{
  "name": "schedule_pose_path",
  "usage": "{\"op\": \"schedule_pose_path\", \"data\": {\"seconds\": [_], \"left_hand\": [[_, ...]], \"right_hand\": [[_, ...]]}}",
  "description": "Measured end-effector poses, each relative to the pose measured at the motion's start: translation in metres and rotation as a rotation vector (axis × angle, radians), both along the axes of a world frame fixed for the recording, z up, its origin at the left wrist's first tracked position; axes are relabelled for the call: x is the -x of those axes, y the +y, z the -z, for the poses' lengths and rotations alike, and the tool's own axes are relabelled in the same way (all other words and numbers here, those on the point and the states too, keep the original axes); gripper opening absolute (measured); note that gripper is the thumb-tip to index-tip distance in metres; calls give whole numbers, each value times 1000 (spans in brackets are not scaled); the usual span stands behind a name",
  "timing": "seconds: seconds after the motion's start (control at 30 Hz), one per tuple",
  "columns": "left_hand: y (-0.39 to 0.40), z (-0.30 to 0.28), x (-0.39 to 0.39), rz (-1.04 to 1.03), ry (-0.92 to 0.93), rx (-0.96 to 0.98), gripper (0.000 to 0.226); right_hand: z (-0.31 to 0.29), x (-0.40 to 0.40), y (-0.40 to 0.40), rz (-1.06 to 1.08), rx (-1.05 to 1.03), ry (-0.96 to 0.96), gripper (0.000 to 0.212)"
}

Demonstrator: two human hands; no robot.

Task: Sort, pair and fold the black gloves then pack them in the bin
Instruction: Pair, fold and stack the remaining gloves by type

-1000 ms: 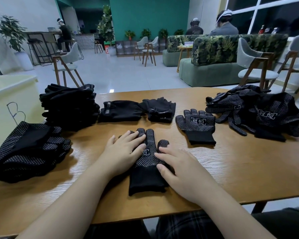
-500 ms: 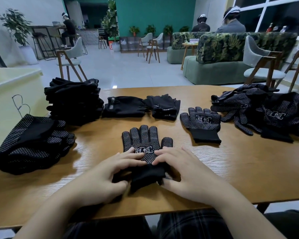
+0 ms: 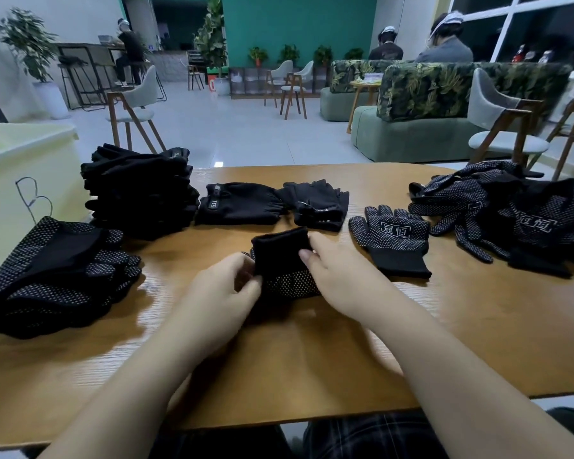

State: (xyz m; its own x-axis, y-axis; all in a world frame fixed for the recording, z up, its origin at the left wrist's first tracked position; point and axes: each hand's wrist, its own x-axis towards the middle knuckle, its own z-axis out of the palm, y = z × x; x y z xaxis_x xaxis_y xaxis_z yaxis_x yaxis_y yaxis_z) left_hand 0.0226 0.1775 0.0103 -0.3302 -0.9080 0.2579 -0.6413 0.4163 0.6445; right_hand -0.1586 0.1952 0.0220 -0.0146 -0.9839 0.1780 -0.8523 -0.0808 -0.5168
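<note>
A black dotted glove pair [image 3: 284, 265] lies folded in half in front of me, its plain cuff turned over the fingers. My left hand [image 3: 222, 293] pinches the fold's left edge. My right hand [image 3: 338, 276] pinches the cuff's right edge. Another dotted glove [image 3: 395, 236] lies flat to the right. Two plain black fingerless gloves [image 3: 242, 203] [image 3: 318, 203] lie behind. A heap of loose dotted gloves [image 3: 517, 213] fills the table's right end. Folded dotted gloves [image 3: 53, 276] are stacked at the left, with a stack of plain black gloves [image 3: 140, 190] behind them.
A pale yellow bin [image 3: 17, 160] stands off the wooden table's [image 3: 411, 342] left end. Chairs, sofas, plants and seated people fill the room behind.
Both hands have lifted the glove's cuff end and folded it forward over the fingers; the glove lay flat a second ago.
</note>
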Motion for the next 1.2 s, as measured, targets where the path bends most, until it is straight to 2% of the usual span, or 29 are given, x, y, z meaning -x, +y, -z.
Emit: {"op": "schedule_pose_path", "data": {"seconds": [0.17, 0.27, 0.37, 0.47, 0.57, 0.73, 0.87, 0.97, 1.03, 1.1, 1.2], "left_hand": [[-11, -1, 15, -164, -115, -46, 14], [-12, 3, 19, -216, -142, -8, 13], [-12, 8, 20, -267, -133, 47, 15], [-13, 11, 17, -275, -151, 114, 19], [-12, 12, 9, -264, -56, 83, 19], [-6, 9, 0, -262, 62, -6, 17], [9, 7, -2, -313, 84, -53, 22], [19, 8, 1, -246, 151, -99, 29], [16, 6, 3, -228, 333, -157, 34], [11, 3, 4, -249, 514, -195, 35], [7, -2, -1, -268, 559, -108, 34]], "right_hand": [[7, -5, -26, 84, -72, 204, 25], [10, -10, -31, 108, -35, 249, 27], [17, -11, -31, 124, 99, 264, 23], [16, -7, -24, -2, 314, 213, 17], [15, -5, -10, -151, 315, 186, 19], [20, -8, -1, -172, 69, 213, 35], [18, -10, -4, -158, 124, 215, 21], [18, -13, -5, -156, 198, 25, 15], [15, -22, -3, -213, 186, -144, 13], [12, -31, -2, -345, 137, -190, 16], [8, -41, -4, -475, 147, -190, 21]]}}
